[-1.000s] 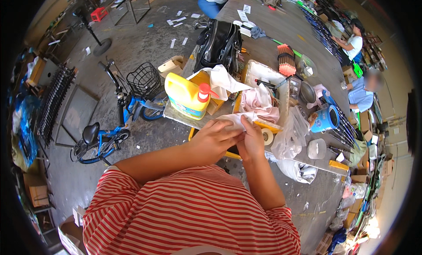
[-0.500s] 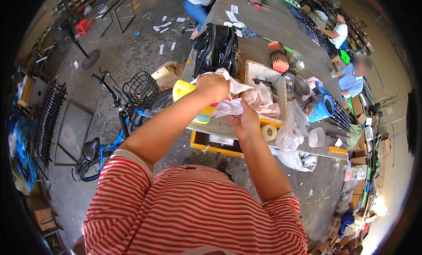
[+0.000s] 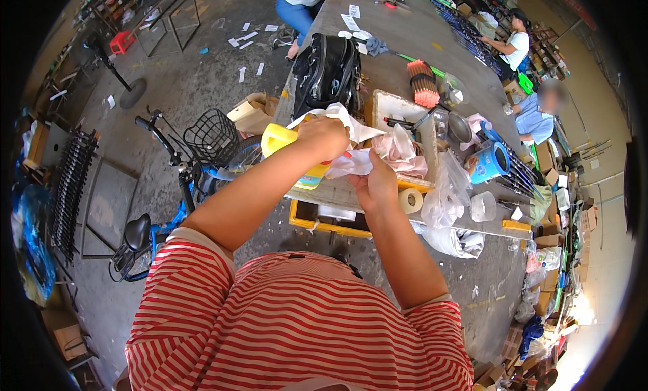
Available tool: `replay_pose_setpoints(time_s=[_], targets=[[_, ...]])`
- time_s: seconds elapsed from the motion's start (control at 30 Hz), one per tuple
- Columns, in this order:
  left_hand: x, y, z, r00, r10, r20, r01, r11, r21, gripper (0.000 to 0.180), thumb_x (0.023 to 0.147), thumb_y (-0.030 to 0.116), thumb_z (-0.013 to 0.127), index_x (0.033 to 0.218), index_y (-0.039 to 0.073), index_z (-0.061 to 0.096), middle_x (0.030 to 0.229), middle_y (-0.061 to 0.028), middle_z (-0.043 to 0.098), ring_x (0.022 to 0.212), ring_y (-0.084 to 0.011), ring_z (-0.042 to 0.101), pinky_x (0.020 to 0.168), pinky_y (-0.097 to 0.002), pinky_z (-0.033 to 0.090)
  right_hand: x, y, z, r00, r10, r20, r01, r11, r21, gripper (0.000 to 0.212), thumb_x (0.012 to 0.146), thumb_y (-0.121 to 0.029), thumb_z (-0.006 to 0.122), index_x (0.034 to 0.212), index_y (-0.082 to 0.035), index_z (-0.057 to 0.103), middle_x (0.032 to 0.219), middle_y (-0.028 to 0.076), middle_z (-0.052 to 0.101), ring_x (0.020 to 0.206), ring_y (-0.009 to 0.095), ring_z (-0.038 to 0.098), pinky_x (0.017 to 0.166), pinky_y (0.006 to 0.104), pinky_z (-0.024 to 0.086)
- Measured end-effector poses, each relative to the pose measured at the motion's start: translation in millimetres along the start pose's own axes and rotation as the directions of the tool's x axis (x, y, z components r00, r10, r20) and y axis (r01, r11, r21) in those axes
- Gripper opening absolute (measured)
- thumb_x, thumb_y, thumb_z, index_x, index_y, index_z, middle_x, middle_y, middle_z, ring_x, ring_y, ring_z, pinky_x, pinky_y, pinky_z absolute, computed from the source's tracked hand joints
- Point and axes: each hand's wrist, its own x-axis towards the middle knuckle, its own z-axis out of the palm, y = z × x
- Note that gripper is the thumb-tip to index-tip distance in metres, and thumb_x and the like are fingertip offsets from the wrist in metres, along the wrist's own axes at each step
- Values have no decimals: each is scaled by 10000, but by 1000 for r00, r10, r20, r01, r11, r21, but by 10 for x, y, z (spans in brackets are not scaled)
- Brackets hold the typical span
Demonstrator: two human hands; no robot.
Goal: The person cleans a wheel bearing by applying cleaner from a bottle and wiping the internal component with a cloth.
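Note:
A yellow bottle (image 3: 275, 140) with a coloured label and red parts near its top is at the table's near edge, partly hidden behind my left forearm. My left hand (image 3: 325, 136) is closed at the bottle's top end; its fingertips are hidden. In my right hand (image 3: 375, 184), palm turned up, a white cloth (image 3: 352, 163) is pinched between thumb and fingers, close by the red parts. More white cloth lies behind my left hand. Crumpled pale pink cloth (image 3: 399, 151) sits just beyond my right hand, in a white foam box (image 3: 398, 105) with pens and tools.
A black backpack (image 3: 327, 74) stands on the table (image 3: 388, 50) beyond my hands. To the right are a tape roll (image 3: 410, 201), a plastic bag (image 3: 445, 201), a blue tub (image 3: 491, 163) and a bundle of pink-tipped rods (image 3: 423, 85). A blue bicycle (image 3: 196, 182) stands left. Other people work around the table.
The whole view has shifted slightly left. Both hands keep nearly the same pose, with the bottle and the white cloth between them.

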Motion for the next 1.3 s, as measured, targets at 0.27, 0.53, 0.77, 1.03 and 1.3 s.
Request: replay_pose_setpoints(time_s=[0.27, 0.53, 0.77, 1.03, 1.3], targets=[[-40, 50, -175, 999, -1, 33, 1, 1000, -7, 422, 918, 344, 391, 866, 32, 671, 964, -187, 647, 935, -320, 615, 831, -481, 445, -139, -140, 79, 1000, -19, 13, 19, 998, -54, 286, 973, -265, 377, 1103, -34, 486, 1029, 110, 601, 908, 234, 617, 708, 376, 520], [-80, 63, -211, 999, 14, 34, -15, 999, 29, 437, 923, 366, 394, 919, 20, 661, 998, -199, 639, 955, -345, 606, 847, -495, 439, -137, -91, 102, 1000, -16, -16, 14, 993, -120, 295, 972, -247, 384, 1106, -16, 508, 1028, 127, 625, 904, 252, 639, 756, 401, 538], [-33, 12, -54, 997, 28, 77, -29, 999, 20, 425, 921, 364, 401, 933, 23, 655, 1028, -204, 630, 960, -334, 610, 829, -496, 444, -27, 6, 96, 1000, 5, 8, -5, 999, -52, 241, 946, -253, 447, 1109, -85, 505, 1018, 79, 602, 893, 207, 604, 732, 363, 490], [-19, 44, -68, 989, 137, 52, -143, 980, 141, 425, 931, 366, 384, 908, 34, 648, 995, -185, 637, 957, -341, 605, 860, -445, 463, -77, 48, 65, 999, -52, 16, 51, 998, 37, 215, 925, -185, 489, 1085, -50, 541, 1010, 83, 623, 908, 205, 618, 751, 329, 509], [-189, 499, -51, 565, 369, -738, -342, 919, 198, 182, 877, 204, 549, 849, 35, 610, 799, -134, 611, 751, -302, 603, 693, -405, 456, -357, -195, -899, 993, 7, 120, -30, 981, 192, 224, 914, -93, 486, 1110, 17, 498, 1053, 122, 592, 944, 227, 603, 790, 351, 515]])
